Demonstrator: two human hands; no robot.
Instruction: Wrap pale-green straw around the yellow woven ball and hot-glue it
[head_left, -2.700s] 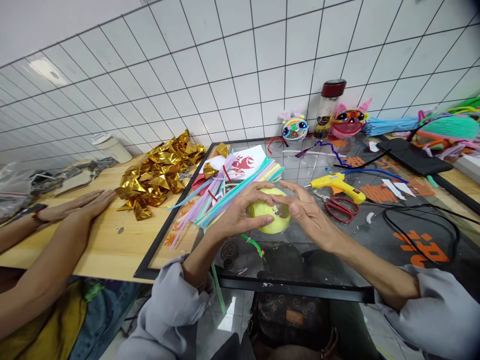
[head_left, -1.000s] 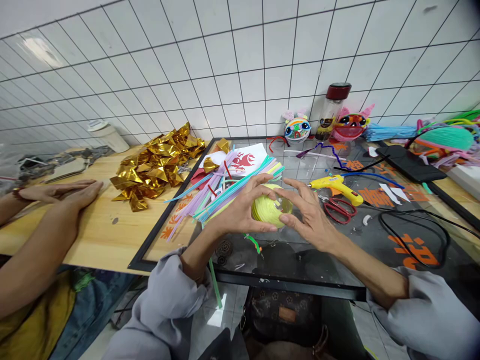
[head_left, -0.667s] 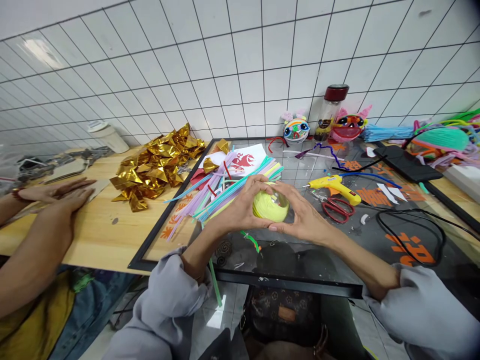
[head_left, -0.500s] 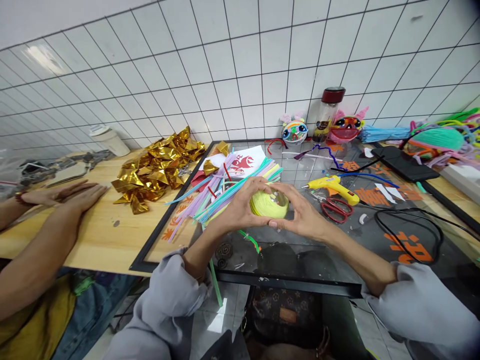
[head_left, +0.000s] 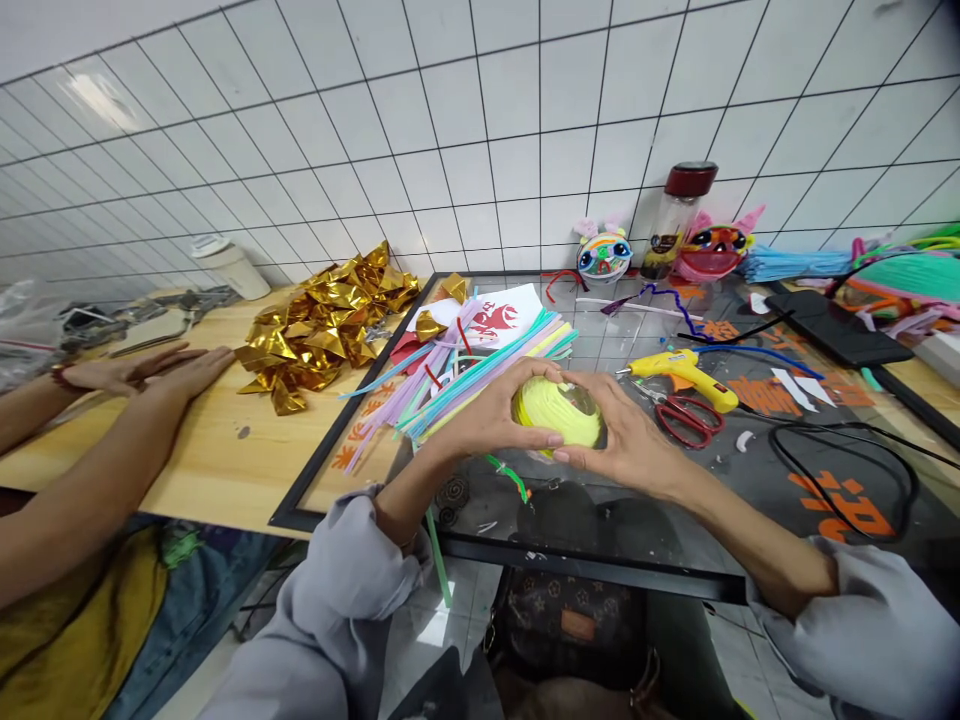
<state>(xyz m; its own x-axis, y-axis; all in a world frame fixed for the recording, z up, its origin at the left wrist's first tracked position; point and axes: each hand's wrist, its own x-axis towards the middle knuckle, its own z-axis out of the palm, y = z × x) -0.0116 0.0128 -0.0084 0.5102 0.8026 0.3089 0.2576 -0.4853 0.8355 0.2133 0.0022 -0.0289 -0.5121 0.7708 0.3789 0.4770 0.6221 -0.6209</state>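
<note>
A round yellow piece (head_left: 556, 412), apparently coiled from fuzzy craft stems with an opening on its upper right, is held between my two hands above the black-framed board. My left hand (head_left: 499, 408) curves around its left side, thumb along the near edge. My right hand (head_left: 637, 440) wraps the right side, its thumb close to the left one. Behind my left hand lies a bundle of pastel pipe cleaners (head_left: 480, 375). A short green pipe cleaner (head_left: 511, 478) rests on the board below. Right of my hands are red-handled scissors (head_left: 688, 420) and a yellow glue gun (head_left: 686, 377).
A heap of gold foil pieces (head_left: 322, 325) sits left of the board (head_left: 300, 490). A co-worker's hands (head_left: 176, 375) rest on the wooden table. Two decorated craft faces, a bottle (head_left: 675, 220) and a phone (head_left: 840, 328) stand or lie behind. The black cord (head_left: 840, 430) loops at right.
My hands have tilted the yellow piece, so its opening now faces more to the upper right. The view has shifted slightly. The co-worker's hands stay on the table.
</note>
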